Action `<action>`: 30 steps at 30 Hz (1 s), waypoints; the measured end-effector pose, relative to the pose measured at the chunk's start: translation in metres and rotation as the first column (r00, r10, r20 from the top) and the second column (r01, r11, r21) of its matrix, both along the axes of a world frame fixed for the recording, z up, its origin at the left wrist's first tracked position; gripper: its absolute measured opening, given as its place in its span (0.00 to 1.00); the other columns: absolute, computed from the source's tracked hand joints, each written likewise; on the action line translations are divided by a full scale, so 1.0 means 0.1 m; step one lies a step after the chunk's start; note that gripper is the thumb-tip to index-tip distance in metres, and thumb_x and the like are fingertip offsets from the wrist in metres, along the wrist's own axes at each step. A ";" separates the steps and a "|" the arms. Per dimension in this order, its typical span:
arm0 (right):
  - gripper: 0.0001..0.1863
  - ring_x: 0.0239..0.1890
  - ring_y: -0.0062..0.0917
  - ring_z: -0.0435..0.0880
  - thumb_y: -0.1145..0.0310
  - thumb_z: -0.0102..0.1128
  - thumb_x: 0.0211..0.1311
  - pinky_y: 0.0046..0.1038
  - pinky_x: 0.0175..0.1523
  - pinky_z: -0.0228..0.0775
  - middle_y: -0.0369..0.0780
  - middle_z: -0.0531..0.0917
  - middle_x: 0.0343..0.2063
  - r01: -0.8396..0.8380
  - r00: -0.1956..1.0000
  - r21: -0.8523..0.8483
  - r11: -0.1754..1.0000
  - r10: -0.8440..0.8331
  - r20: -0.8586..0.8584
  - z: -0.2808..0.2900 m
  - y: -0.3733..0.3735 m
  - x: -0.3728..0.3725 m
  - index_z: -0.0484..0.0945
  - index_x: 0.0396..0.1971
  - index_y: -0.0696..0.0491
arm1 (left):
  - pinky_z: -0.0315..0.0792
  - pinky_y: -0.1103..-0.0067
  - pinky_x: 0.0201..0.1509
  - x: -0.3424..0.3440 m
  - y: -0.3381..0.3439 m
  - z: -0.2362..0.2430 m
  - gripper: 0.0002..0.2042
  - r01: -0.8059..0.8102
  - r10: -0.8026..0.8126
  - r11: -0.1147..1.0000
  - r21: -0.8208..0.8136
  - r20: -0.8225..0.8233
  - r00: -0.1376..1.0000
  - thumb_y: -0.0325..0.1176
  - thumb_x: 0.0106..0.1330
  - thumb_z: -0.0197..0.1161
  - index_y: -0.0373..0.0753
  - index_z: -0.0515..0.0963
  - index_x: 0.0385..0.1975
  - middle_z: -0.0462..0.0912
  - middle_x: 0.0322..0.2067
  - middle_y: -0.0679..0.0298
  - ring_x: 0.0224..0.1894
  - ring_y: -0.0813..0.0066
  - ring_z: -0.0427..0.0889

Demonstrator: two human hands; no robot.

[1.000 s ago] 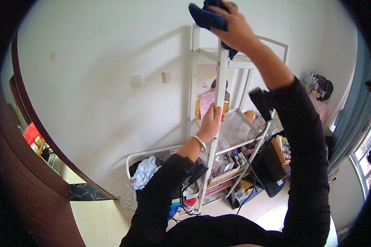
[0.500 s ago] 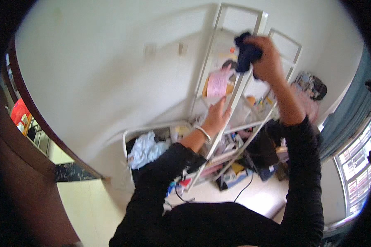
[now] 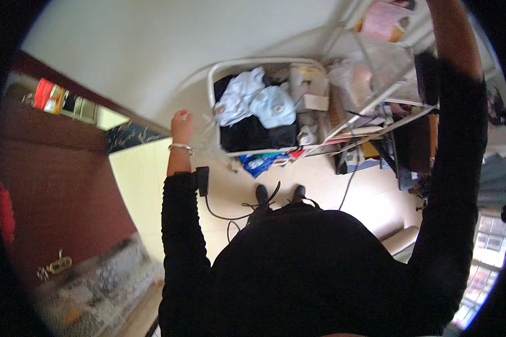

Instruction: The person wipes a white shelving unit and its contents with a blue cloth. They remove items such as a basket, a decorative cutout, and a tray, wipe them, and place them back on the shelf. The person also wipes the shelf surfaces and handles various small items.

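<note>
Loosely curled, the left hand (image 3: 181,124) hangs empty beside the white basket (image 3: 210,84); right unseen.

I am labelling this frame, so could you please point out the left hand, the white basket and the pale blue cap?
left hand (image 3: 181,124), head view, back of the hand.
white basket (image 3: 211,84), head view, left rim.
pale blue cap (image 3: 275,106), head view, crown.

I see a white wire basket (image 3: 211,84) on the floor just beside my left hand (image 3: 181,122), heaped with pale blue and black clothes (image 3: 253,112). It sits against a white metal rack (image 3: 376,73).
</note>
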State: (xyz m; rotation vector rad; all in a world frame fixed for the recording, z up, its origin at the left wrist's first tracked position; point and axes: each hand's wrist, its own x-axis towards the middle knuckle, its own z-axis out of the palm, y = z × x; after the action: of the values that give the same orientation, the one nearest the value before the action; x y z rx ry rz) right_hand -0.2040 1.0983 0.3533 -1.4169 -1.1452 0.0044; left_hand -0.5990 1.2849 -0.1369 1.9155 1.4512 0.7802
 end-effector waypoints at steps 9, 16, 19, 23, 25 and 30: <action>0.41 0.37 0.34 0.79 0.67 0.60 0.34 0.30 0.42 0.72 0.47 0.79 0.38 -0.145 0.975 -0.960 -0.239 0.129 -0.179 -4.06 -1.29 -0.26 0.63 0.57 0.57 | 0.72 0.66 0.44 -0.24 -0.13 -1.34 0.13 0.684 -0.658 0.723 -0.091 -0.392 0.643 0.34 0.58 0.53 0.36 0.76 0.39 0.80 0.36 0.53 0.41 0.55 0.78; 0.53 0.41 0.36 0.78 0.64 0.62 0.32 0.30 0.43 0.71 0.54 0.77 0.43 -0.276 0.958 -0.945 0.176 0.133 -0.254 -5.34 -1.62 0.00 0.49 0.63 0.64 | 0.70 0.60 0.47 0.33 -0.46 -1.24 0.14 0.284 -0.365 0.907 -0.312 -0.243 0.899 0.31 0.49 0.59 0.31 0.74 0.35 0.77 0.36 0.42 0.42 0.43 0.76; 0.50 0.53 0.43 0.72 0.61 0.62 0.32 0.33 0.55 0.66 0.59 0.69 0.52 -0.239 0.970 -0.959 0.150 -0.008 -0.243 -5.43 -1.65 -0.08 0.55 0.60 0.66 | 0.69 0.58 0.46 0.36 -0.46 -1.24 0.13 0.380 -0.415 0.910 -0.166 -0.333 0.847 0.29 0.50 0.56 0.30 0.73 0.35 0.77 0.35 0.42 0.41 0.42 0.75; 0.47 0.47 0.44 0.77 0.61 0.62 0.33 0.34 0.51 0.69 0.57 0.76 0.44 -0.157 0.987 -0.976 0.152 0.006 -0.158 -5.34 -1.61 -0.19 0.58 0.59 0.64 | 0.68 0.58 0.48 0.33 -0.41 -1.19 0.13 0.439 -0.500 0.862 -0.254 -0.286 0.817 0.28 0.49 0.55 0.32 0.73 0.36 0.77 0.34 0.42 0.42 0.42 0.75; 0.45 0.46 0.44 0.77 0.61 0.62 0.33 0.34 0.51 0.69 0.58 0.76 0.43 -0.170 0.985 -0.974 0.151 -0.006 -0.173 -5.27 -1.59 -0.19 0.60 0.57 0.64 | 0.71 0.59 0.43 0.32 -0.40 -1.13 0.13 0.438 -0.502 0.851 -0.289 -0.205 0.840 0.26 0.50 0.54 0.31 0.73 0.37 0.78 0.32 0.42 0.38 0.43 0.77; 0.41 0.45 0.46 0.77 0.61 0.61 0.34 0.36 0.51 0.69 0.59 0.76 0.42 -0.162 0.985 -0.968 0.194 -0.032 -0.171 -5.26 -1.59 -0.15 0.63 0.52 0.65 | 0.75 0.69 0.22 0.28 -0.53 -1.07 0.15 0.440 -0.495 0.780 -0.445 -0.008 0.869 0.22 0.50 0.50 0.30 0.72 0.39 0.78 0.26 0.46 0.20 0.55 0.80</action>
State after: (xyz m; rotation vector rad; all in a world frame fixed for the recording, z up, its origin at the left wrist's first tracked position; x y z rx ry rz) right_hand -0.2193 0.9392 -0.1730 -2.4537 -1.0512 1.1366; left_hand -0.5709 1.2324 -0.2439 1.8713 1.0223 0.0882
